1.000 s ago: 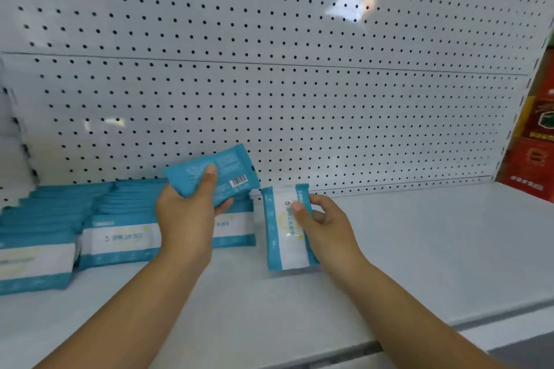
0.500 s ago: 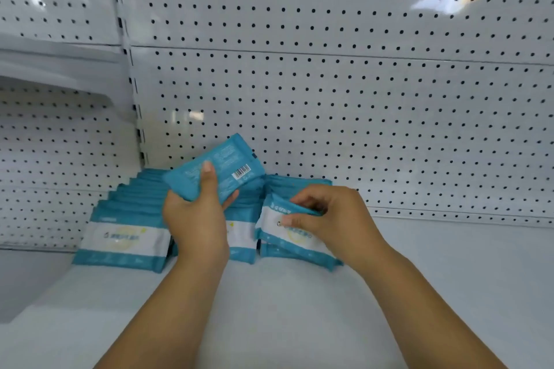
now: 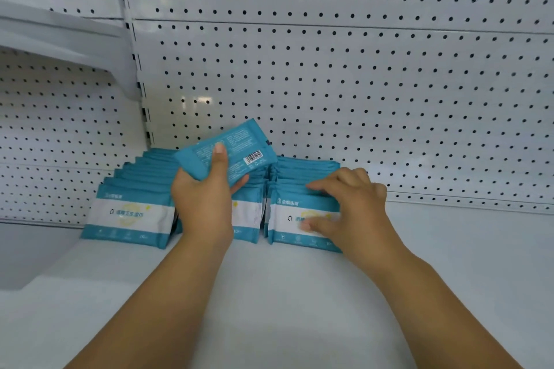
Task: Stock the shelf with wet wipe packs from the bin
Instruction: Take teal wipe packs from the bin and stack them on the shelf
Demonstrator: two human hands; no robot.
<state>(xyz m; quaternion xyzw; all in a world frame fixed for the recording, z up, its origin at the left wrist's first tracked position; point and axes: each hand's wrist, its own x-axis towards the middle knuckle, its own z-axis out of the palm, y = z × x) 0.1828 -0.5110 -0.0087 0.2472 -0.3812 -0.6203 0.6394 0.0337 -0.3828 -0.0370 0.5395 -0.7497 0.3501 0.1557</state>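
Note:
Three rows of teal-and-white wet wipe packs lean against the pegboard at the back of the white shelf (image 3: 269, 293). My left hand (image 3: 204, 204) grips one teal pack (image 3: 236, 153), barcode side up, above the middle row (image 3: 248, 219). My right hand (image 3: 350, 210) holds the front pack of the right row (image 3: 293, 219), thumb on its white face and fingers over its top edge. The left row (image 3: 129, 219) stands untouched. The bin is not in view.
A white pegboard back wall (image 3: 359, 84) rises behind the packs. A shelf bracket and an upper shelf (image 3: 60, 33) jut out at the upper left. To the right of the packs the shelf surface runs on bare.
My right hand has laid its pack down at the front of the right row and still holds it. My left hand keeps its pack raised. The view has shifted left since the first frame.

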